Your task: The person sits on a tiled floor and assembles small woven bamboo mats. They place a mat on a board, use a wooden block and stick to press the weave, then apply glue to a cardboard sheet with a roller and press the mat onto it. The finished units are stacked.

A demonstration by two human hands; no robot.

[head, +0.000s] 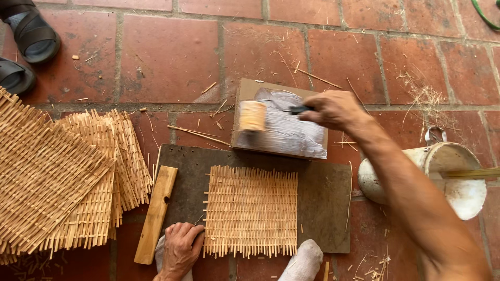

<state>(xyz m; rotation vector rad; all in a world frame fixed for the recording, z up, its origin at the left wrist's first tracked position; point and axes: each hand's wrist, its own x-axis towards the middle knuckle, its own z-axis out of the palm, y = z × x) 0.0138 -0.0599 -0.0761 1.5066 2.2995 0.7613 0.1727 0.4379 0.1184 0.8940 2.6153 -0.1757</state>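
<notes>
Head view, looking down: right hand (333,110) closed around the dark handle of a small roller (253,115), rolling on a glue-smeared board (307,143) just beyond the woven bamboo mat (250,212). Left hand (182,248) pressed flat, fingers spread, gripping nothing, at the mat's near-left corner beside a wooden block (155,213). Best loaded evenly, with light full passes; mat pinned firmly. White bucket (442,177) right of the mat.

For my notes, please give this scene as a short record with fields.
Floor: red tiles
Right hand: holds a roller on a white-smeared block
Left hand: rests on a cloth beside the mat
Under mat: dark board
Left side: stack of mats, wood bar
Right side: white bucket
</notes>
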